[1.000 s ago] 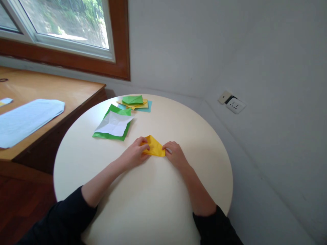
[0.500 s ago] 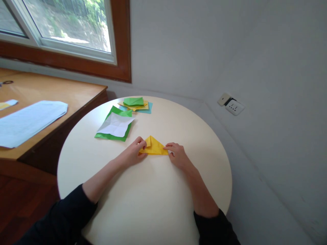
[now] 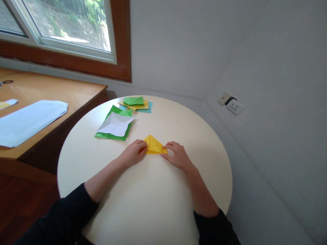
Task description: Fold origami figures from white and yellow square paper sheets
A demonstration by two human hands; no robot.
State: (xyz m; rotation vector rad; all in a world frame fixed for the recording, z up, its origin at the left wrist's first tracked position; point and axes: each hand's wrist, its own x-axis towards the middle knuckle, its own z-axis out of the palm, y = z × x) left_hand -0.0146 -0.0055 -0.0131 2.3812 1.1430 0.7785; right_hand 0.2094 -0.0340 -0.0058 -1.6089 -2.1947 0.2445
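Note:
A yellow sheet of paper, folded into a roughly triangular shape with its peak away from me, lies on the round table between my hands. My left hand is closed on its left corner, the fingers covering that end. At the opposite corner, my right hand pinches the paper, with fingers on top and the thumb at the near edge. A narrow gap between layers shows along the lower edge near the right thumb.
On the round white table, a white creased sheet rests on a green sheet. Behind them is a pile of folded papers. A wooden desk at left bears large pale sheets and part of a scissors handle.
My left fingers have shifted lower on the paper's left corner, uncovering more of the small flap. My right thumb has moved left along the near edge, and the lower edge has parted slightly.

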